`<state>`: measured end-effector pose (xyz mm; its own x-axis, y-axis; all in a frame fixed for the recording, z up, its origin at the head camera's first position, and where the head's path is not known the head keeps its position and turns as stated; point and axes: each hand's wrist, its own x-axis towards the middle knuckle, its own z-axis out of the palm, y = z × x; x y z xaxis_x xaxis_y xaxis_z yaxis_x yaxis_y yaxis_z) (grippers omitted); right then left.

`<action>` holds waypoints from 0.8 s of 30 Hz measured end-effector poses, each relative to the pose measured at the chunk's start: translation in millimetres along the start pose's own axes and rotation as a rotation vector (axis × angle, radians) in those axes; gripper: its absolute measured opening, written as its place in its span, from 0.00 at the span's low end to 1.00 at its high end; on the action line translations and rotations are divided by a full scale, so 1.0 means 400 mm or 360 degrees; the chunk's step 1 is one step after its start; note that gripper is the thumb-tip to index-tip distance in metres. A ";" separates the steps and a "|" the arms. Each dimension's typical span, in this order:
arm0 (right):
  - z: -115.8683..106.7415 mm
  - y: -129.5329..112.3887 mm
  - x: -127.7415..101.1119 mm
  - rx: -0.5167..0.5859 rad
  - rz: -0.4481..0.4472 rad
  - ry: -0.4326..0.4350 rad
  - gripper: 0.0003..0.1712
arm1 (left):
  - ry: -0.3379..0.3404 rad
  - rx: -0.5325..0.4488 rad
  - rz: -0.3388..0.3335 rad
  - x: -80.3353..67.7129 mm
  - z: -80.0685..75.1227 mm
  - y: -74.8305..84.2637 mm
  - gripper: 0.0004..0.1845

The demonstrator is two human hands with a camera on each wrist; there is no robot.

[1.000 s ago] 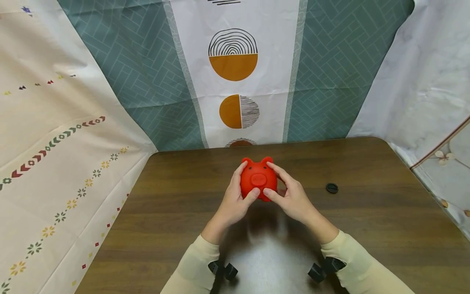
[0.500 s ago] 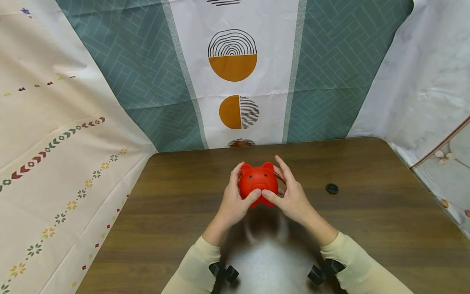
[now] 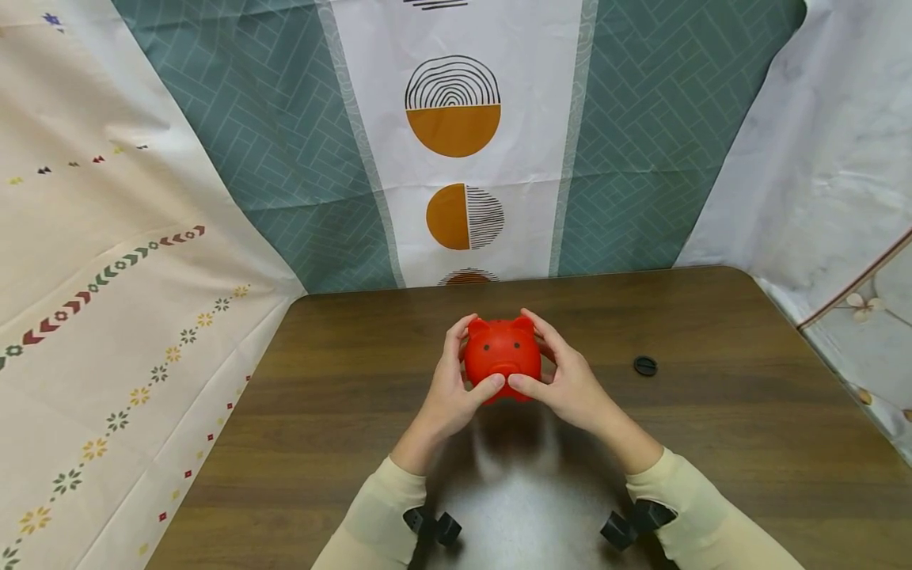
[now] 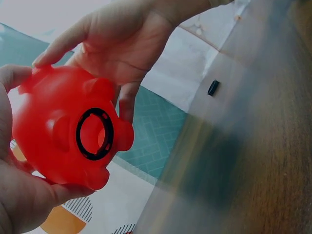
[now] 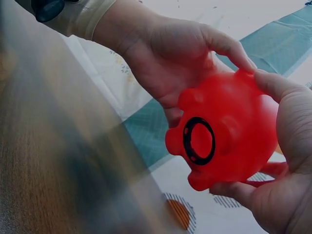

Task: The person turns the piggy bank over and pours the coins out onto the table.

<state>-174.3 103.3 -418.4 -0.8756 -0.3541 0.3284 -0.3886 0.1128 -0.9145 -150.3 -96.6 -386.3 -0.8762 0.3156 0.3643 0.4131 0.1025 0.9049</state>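
A red piggy bank (image 3: pixel 502 357) is held above the brown table (image 3: pixel 342 412), its snout facing me. My left hand (image 3: pixel 452 384) grips its left side and my right hand (image 3: pixel 563 378) grips its right side, thumbs under the snout. The left wrist view shows the piggy bank (image 4: pixel 68 131) from below: a round hole ringed in black (image 4: pixel 95 134) stands open in its belly, with no plug in it. The same piggy bank (image 5: pixel 229 131) and its open hole (image 5: pixel 199 140) show in the right wrist view. A small black round plug (image 3: pixel 644 365) lies on the table to the right of my hands.
Patterned cloths hang behind the table and at both sides (image 3: pixel 456 142). The table's far edge (image 3: pixel 513 279) runs just beyond the hands. Black wrist camera mounts (image 3: pixel 431 525) sit on both cream sleeves.
The piggy bank has tipped from snout-up to more level and sunk slightly between both hands. My fingers have shifted round its ears. The black plug has not moved.
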 end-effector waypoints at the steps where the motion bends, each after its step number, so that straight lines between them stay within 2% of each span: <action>1: -0.001 -0.001 0.000 0.0013 -0.0015 -0.0001 0.47 | -0.0016 -0.0007 0.0009 0.000 -0.001 0.000 0.42; 6: -0.006 0.003 0.003 0.0029 -0.0094 0.0022 0.47 | -0.0059 0.0000 0.0003 0.002 -0.008 -0.002 0.42; 10: -0.004 0.005 0.001 -0.0017 -0.0067 0.0048 0.47 | -0.0085 0.0076 -0.0048 0.001 -0.014 -0.008 0.43; 16: 0.003 -0.036 -0.005 -0.0009 -0.0022 -0.0022 0.45 | -0.0107 0.0104 -0.0120 0.000 -0.023 -0.028 0.42; 24: -0.002 -0.045 -0.006 -0.0029 -0.0010 -0.0041 0.44 | -0.0092 0.0090 -0.0106 0.007 -0.023 -0.044 0.42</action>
<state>-165.6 102.9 -402.6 -0.8656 -0.3788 0.3274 -0.3993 0.1277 -0.9079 -162.2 -106.4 -399.3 -0.8872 0.3598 0.2889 0.3692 0.1779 0.9122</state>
